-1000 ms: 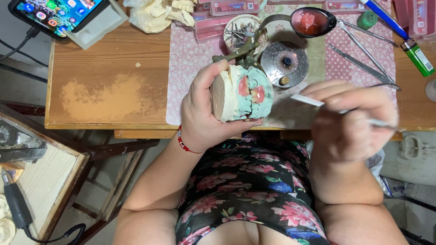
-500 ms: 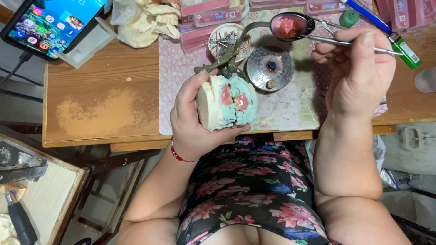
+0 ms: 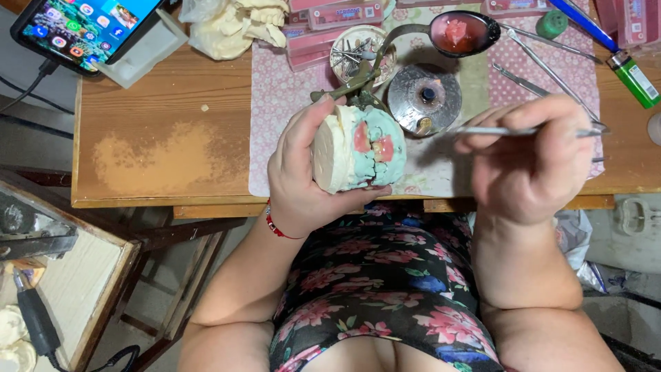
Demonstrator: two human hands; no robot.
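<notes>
Above the table edge, dental cast [image 3: 358,155] within curled left fingers [image 3: 323,110]; metal instrument [image 3: 523,131] pinched in right fingers [image 3: 544,114].

Views: one only, worn on the person's head.
Direction: steeply downward, over chest and forearms, toward the worktop [image 3: 165,145] edge.
Distance: close; both hands fill the centre.
Frame: worktop across the top, floor and lap below.
Overlap: none, no second view.

Dental-lab workbench at home: plaster casts [image 3: 237,27], metal instruments [image 3: 551,65], small burner [image 3: 423,98] around a patterned mat [image 3: 282,103].
</notes>
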